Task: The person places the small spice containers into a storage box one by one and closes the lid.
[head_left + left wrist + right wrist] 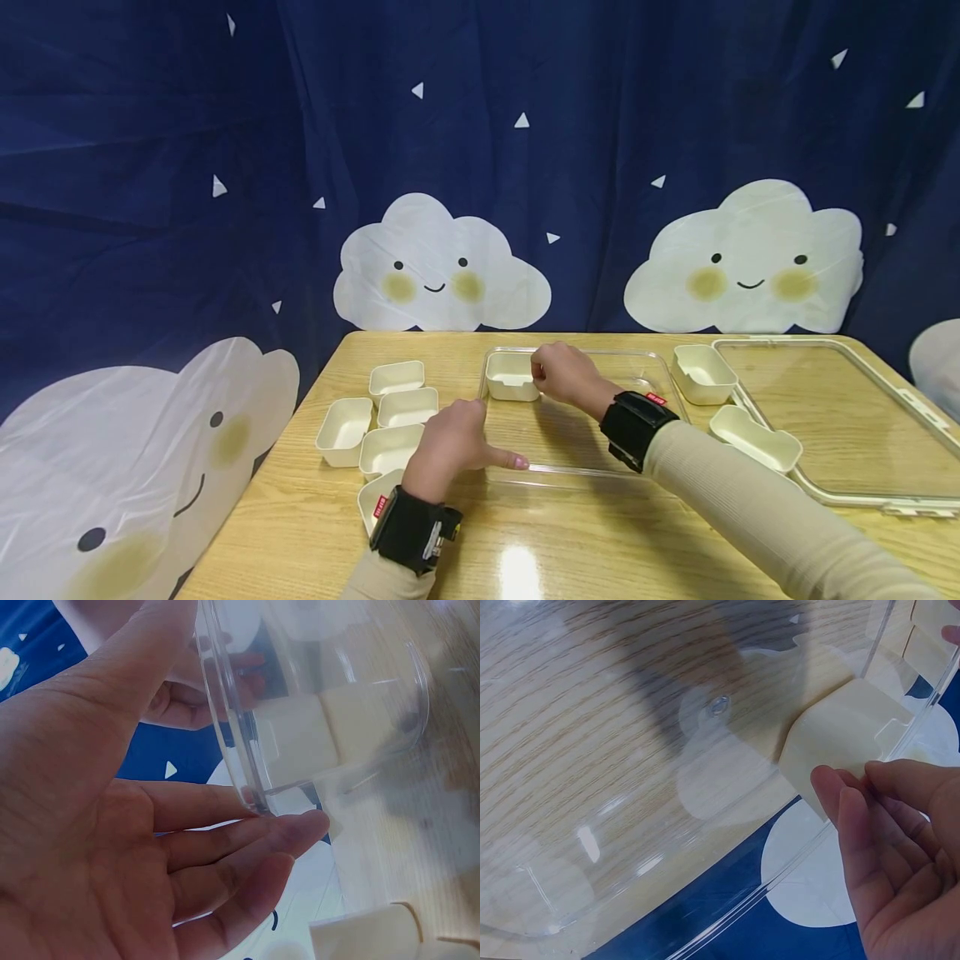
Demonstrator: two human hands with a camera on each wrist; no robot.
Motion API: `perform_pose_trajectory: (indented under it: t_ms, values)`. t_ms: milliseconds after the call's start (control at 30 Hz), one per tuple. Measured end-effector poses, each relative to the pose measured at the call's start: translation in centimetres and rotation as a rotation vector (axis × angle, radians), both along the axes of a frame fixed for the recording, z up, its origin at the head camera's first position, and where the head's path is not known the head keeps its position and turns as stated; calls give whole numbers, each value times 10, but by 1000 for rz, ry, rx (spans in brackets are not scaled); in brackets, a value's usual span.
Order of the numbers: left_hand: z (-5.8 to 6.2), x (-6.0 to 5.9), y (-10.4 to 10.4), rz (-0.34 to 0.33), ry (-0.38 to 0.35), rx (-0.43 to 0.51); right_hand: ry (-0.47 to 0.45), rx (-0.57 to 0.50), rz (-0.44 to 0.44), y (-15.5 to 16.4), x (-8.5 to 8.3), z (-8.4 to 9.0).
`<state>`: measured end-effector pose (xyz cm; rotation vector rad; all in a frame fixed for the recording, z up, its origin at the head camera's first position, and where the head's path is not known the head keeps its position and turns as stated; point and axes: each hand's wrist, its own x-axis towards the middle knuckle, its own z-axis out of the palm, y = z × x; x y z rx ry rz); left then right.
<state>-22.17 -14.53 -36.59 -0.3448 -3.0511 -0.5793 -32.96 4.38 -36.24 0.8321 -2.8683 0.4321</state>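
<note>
A small cream bin stands in the back left corner of a clear plastic box. My right hand pinches the bin's right-hand rim between thumb and fingertips; the right wrist view shows this bin through the clear plastic. At the box's left side is my left hand, its thumb stretched along the front rim. Seen from the left wrist, the fingers are fairly straight and touch the outside of the box near its corner.
Several cream bins stand grouped on the table left of the box. To the right, a squarish bin and a notched, elongated bin sit beside or partly over a clear lid with a pale frame. A dark blue curtain hangs behind the table.
</note>
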Motion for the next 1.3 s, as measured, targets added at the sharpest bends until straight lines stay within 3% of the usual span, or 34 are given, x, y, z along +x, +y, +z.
perform_pose_trajectory:
  t_ms: [1300]
  values:
    - [1, 0, 0, 1, -7, -12, 16, 10, -2, -4, -2, -4]
